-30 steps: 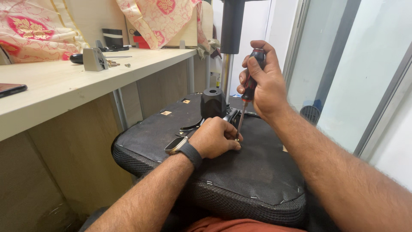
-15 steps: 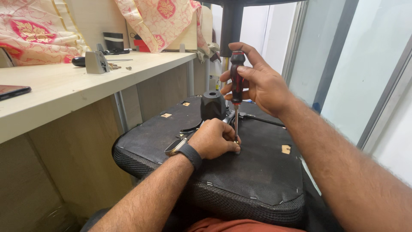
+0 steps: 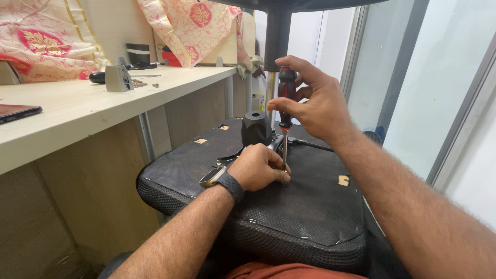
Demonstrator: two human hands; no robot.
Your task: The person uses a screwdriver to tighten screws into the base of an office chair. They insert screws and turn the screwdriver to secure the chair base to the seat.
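While the right hand pinches the red-and-black handle of the screwdriver between thumb and fingertips, its grip clamped on the tool, the thin shaft stands upright with its tip down on the black underside of the upturned chair seat. The left hand is curled shut just beside the tip, resting on the seat and seemingly steadying the shaft or a fastener there; whatever sits under the fingers is hidden, so I cannot tell if a screw is held. The black round mount rises from the seat just behind the left hand, and the chair's column stands behind that. The likeliest trouble, as I judge it, is the tip skidding off its seat: the handle is held lightly, high up, so a sideways push could tip the shaft and drive the point into the left hand's fingers or tear the mesh. The seat rests on the lap, so it could rock under pressure. The pale surface left of the seat plays no part
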